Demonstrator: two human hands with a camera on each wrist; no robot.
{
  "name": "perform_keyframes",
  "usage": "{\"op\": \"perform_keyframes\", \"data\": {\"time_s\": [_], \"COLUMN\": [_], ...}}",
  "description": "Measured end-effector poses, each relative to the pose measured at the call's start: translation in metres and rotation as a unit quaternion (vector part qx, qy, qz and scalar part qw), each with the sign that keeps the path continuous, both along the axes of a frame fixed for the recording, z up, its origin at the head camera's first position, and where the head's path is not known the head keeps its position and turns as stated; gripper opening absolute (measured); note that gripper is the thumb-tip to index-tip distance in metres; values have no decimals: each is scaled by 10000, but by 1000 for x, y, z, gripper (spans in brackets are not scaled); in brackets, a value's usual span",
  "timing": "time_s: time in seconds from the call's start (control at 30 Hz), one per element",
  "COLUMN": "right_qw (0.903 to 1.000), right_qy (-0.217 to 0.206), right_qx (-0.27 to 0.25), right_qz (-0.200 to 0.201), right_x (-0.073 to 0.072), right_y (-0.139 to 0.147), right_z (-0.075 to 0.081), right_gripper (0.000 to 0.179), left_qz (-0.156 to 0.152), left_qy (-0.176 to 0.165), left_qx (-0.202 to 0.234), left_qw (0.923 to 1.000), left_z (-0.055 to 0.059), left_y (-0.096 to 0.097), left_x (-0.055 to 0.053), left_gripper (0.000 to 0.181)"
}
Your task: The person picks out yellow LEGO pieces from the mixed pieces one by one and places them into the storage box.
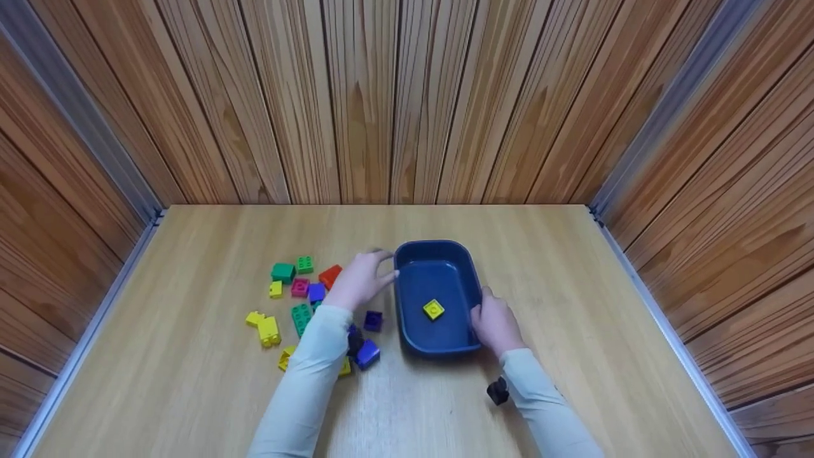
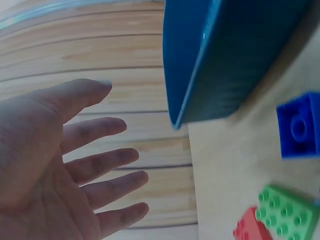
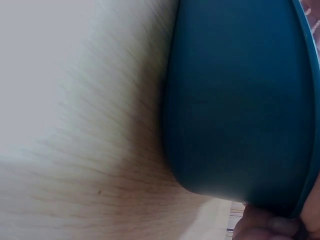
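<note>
A dark blue plastic tub (image 1: 439, 273) stands on the table with one yellow toy brick (image 1: 434, 310) inside. My right hand (image 1: 497, 323) grips the tub's right side near the front corner, fingers and thumb around the rim; in the right wrist view the fingertips (image 3: 267, 224) show at the tub's lower edge. Beside the tub's far left corner is my left hand (image 1: 360, 280). Its fingers are spread and hold nothing in the left wrist view, where the hand (image 2: 75, 155) appears apart from the tub wall (image 2: 240, 65).
Several loose toy bricks lie left of the tub: a green brick (image 1: 283, 272), a pink brick (image 1: 300, 287), a red brick (image 1: 330, 275), a yellow brick (image 1: 269, 331) and a blue brick (image 1: 367, 353). My left forearm partly covers some. Wood-panelled walls (image 1: 369, 102) enclose the table.
</note>
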State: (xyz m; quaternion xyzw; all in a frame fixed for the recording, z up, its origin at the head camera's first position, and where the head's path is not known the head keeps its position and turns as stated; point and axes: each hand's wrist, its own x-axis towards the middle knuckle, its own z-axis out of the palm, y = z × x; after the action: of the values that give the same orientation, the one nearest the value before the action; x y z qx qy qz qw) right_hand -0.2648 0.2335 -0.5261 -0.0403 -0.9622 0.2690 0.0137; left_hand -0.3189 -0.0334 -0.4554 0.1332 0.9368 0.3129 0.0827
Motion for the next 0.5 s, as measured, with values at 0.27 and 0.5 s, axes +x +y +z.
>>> {"op": "perform_keyframes", "data": {"time_s": [0.27,0.5], "right_qw": [9994,9998], "right_qy": [275,148], "right_qx": [182,148], "right_qz": [39,23], "right_x": [-2,-1], "right_y": [1,1], "right_z": [0,-1], "right_gripper": [49,51], "left_qz": [372,821], "left_qy": [35,-22], "left_qx": [222,517], "left_qw": [9991,9953], "left_z": [-1,-9], "left_y": [-42,-93], "left_x": [7,20], "left_gripper": [49,51]}}
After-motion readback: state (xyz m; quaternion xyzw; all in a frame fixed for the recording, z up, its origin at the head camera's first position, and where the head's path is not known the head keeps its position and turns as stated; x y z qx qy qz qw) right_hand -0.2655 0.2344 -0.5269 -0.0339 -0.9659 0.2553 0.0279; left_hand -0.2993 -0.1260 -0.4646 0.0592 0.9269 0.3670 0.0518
